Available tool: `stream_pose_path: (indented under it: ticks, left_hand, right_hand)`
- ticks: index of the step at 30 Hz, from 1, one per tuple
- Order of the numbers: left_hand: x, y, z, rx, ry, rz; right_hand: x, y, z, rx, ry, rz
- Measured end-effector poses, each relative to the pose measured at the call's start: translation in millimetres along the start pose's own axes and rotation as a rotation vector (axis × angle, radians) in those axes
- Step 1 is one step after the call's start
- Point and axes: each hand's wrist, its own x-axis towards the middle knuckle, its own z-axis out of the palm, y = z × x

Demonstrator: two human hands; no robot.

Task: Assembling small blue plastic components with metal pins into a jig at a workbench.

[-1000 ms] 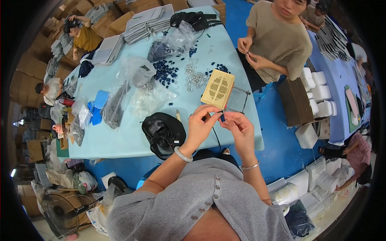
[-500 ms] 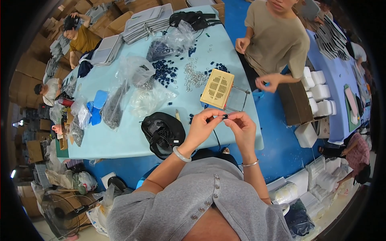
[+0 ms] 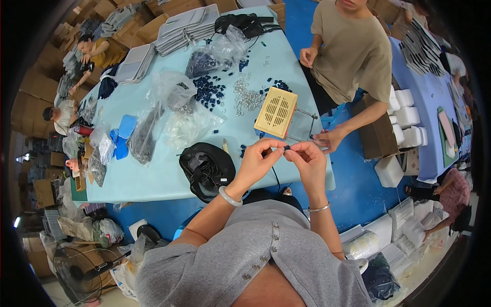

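Note:
My left hand (image 3: 258, 159) and my right hand (image 3: 310, 159) meet over the table's front edge. Both pinch a small dark piece (image 3: 287, 148) between thumbs and fingertips; its exact kind is too small to make out. Just beyond my fingers stands a cream-coloured box with a slotted top (image 3: 276, 112), with metal rods (image 3: 308, 114) sticking out at its right. A black mesh bag (image 3: 207, 171) with dark cords inside lies left of my left hand. Small dark blue pieces (image 3: 208, 91) and silvery metal rings (image 3: 247, 97) are scattered farther back.
On the light blue table (image 3: 153, 187) lie clear plastic bags (image 3: 146, 135), blue pouches (image 3: 123, 135) and stacked grey panels (image 3: 186, 28). A co-worker in a tan shirt (image 3: 353, 48) stands at the right, one hand (image 3: 330, 139) by the rods. White foam blocks (image 3: 406, 116) stand beyond.
The co-worker's hand at the right has come down toward the rods and the table edge. My hands stay nearly in place, still pinching the small dark piece. A person far left has shifted posture.

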Motion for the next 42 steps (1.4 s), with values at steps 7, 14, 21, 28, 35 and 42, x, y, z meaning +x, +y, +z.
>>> stream_pose_path:
  ticks: [7,14,21,28,35,42]
  left_hand:
    - [3.2,-3.4,0.1,0.12,0.012,0.06]
    - [3.1,-8.1,4.3,-0.289,0.043,-0.147]
    - [5.7,-10.3,4.9,-0.412,0.074,-0.186]
    - [3.8,-12.8,7.7,-0.409,0.104,-0.179]
    - [1.2,-6.4,10.6,-0.396,0.095,-0.151]
    - [1.7,-4.0,6.3,-0.446,0.013,-0.211]
  right_hand:
    - [-1.5,2.1,0.8,-0.088,0.022,-0.006]
    - [0.9,6.8,0.0,-0.093,-0.064,-0.038]
    - [1.3,7.8,-1.0,0.083,-0.107,0.11]
    - [1.1,1.2,3.0,0.294,-0.139,0.163]
    - [-0.2,5.4,5.3,0.219,-0.091,0.143]
    - [-1.5,0.7,3.6,0.176,-0.071,0.167]
